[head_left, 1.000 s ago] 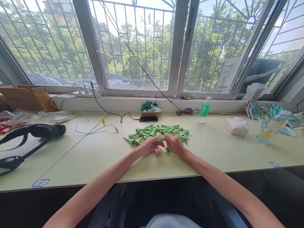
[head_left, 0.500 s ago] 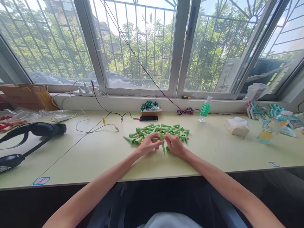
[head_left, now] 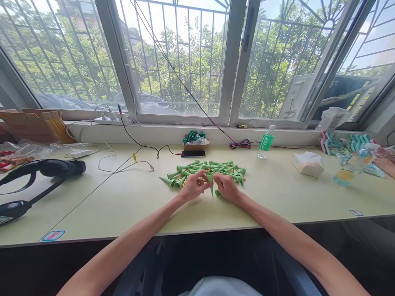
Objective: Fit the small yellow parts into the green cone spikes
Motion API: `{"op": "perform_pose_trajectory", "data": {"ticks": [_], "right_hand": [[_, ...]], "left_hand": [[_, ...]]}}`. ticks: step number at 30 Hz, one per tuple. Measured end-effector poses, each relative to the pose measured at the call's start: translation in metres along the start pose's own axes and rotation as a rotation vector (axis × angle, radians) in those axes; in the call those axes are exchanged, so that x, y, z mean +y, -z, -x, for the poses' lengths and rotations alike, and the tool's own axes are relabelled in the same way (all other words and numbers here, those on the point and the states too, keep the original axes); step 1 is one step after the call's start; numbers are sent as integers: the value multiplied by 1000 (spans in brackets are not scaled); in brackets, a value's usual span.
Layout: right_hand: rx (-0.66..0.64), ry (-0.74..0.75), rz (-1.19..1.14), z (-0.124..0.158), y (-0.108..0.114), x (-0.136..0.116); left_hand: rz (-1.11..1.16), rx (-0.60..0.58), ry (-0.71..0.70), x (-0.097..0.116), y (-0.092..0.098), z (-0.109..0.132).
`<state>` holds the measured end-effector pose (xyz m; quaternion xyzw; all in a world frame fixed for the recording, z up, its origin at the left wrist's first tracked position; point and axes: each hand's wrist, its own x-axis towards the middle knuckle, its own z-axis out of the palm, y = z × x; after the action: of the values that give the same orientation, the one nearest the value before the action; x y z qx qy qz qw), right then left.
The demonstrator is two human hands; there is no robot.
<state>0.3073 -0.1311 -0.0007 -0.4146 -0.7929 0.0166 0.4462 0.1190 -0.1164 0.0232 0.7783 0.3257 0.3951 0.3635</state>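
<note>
Both hands (head_left: 194, 186) close together, forearms (head_left: 135, 232) angled inward

Your pale tabletop (head_left: 129, 213): green cones (head_left: 221, 168) heaped before you; smartphone (head_left: 193, 154) just behind them, small cardboard box (head_left: 197, 147) beyond it; green-labelled bottle (head_left: 266, 143) standing to your right, then tissue pack (head_left: 307, 165); black headset (head_left: 54, 167) on your left, grey cable (head_left: 151, 167) between.
</note>
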Motion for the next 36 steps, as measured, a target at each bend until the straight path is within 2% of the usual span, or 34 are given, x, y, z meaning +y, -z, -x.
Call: {"op": "perform_pose_trajectory", "data": {"ticks": [8,12,20,26,30,36], "right_hand": [[-39,3,-21,0,3,-4],[-45,-1,-25,-1,3,-4],[-7,-7,-55,-2,1,-1],[73,-16,-68,-3,2,0],[50,20,-74,-3,3,-3],[-1,105,-91,-2,2,-5]], "left_hand": [[-131,52,-123,-2,1,-2],[-156,54,-120,-1,3,-2],[10,-77,-25,6,2,0],[260,-92,59,4,-2,-5],[391,-170,196,5,0,-8],[380,-296,338,6,7,-5]]}}
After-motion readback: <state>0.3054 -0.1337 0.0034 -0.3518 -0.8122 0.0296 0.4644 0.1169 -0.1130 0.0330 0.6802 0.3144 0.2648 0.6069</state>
